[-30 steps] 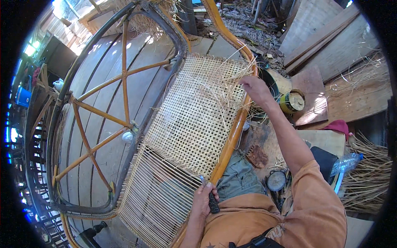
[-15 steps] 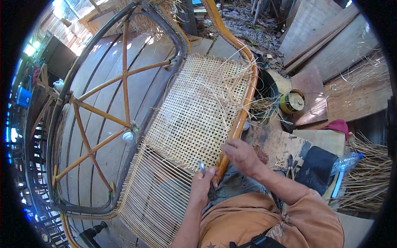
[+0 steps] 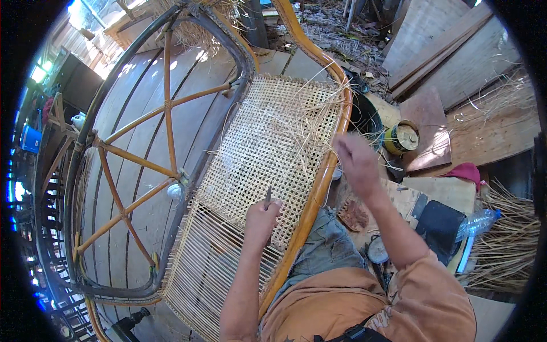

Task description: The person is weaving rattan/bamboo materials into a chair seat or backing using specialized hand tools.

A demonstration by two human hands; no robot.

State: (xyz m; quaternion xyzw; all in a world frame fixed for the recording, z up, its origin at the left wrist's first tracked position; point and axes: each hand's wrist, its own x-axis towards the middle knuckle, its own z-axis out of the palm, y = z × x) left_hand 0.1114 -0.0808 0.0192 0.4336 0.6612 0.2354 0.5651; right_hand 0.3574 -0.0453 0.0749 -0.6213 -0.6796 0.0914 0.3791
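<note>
Between the glossy orange rail (image 3: 318, 192) and the dark rail (image 3: 247, 67) of a rattan frame (image 3: 168, 105) lies the part-woven cane panel (image 3: 242, 159). The left hand (image 3: 262, 221) grips a pointed tool (image 3: 268, 195) over the weave. Just beside the orange rail, the right hand (image 3: 359, 163) is blurred, fingers bent; I can't tell whether it pinches a strand.
</note>
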